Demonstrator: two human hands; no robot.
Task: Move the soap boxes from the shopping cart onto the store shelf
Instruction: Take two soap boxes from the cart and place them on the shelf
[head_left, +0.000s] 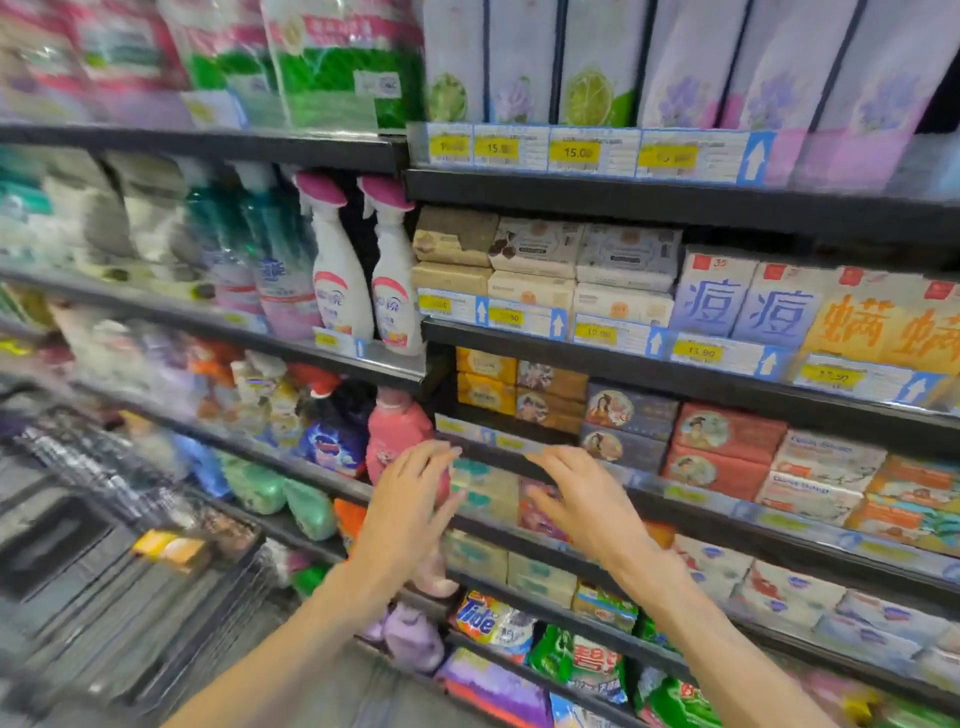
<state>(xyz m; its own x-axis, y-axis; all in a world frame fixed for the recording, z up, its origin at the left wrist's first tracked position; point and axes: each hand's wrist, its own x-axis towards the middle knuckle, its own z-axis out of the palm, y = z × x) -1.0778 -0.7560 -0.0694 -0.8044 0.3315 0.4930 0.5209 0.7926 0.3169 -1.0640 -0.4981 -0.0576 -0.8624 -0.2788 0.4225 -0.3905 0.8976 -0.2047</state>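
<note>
Soap boxes (485, 491) between empty grips (shelved)

Single head view, angled forward and down, close to the store shelf (675, 374).

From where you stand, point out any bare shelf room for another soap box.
The clearest gap is the dark space on the shelf, between the pink bottle and the yellow soap boxes, just above the left hand. Rightward, the blue soap boxes and red soap boxes sit packed edge to edge. The row behind the right hand looks full.
</note>
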